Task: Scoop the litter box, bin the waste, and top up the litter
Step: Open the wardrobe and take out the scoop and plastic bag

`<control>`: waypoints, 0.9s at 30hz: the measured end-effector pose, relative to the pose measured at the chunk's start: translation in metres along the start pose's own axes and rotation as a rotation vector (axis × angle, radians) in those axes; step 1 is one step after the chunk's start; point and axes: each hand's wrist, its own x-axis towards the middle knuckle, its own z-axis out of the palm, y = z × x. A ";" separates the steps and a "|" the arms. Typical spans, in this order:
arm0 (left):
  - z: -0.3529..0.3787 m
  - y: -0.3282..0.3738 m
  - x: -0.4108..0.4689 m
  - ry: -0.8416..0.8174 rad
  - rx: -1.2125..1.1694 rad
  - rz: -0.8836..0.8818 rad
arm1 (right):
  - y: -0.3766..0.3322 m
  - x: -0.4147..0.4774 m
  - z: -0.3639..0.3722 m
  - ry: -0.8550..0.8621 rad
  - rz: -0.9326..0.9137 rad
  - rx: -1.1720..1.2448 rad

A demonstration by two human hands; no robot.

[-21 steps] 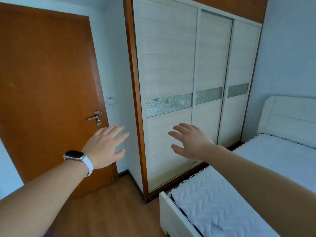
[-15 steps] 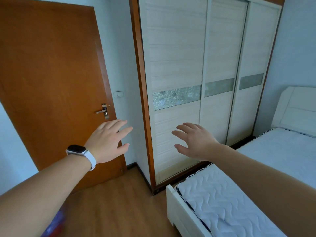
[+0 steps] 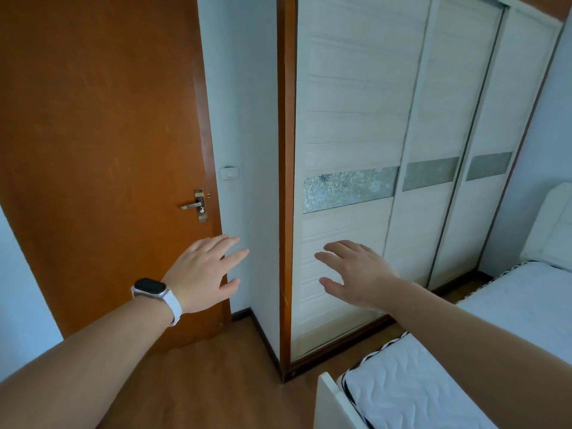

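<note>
Head cam: left hand & right hand held out empty, fingers spread, btwn door & wardrobe; litter box not in view, so handling/grip can't tell.

Both arms reach forward, left hand and right hand empty, palms down, fingers spread.

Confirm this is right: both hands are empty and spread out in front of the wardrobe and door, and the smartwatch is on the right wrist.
One detail is wrong. The head view shows the smartwatch on the left wrist, not the right. The rest holds: the left hand and right hand are empty, fingers spread, in front of the door and wardrobe.
</note>
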 end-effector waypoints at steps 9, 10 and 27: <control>0.056 -0.095 0.092 0.047 -0.060 0.046 | 0.010 0.121 0.005 0.056 0.076 -0.039; 0.062 -0.098 0.102 0.045 -0.082 0.054 | 0.014 0.128 0.008 0.053 0.083 -0.042; 0.169 -0.091 0.275 0.001 -0.200 0.013 | 0.142 0.271 0.119 0.087 0.101 0.082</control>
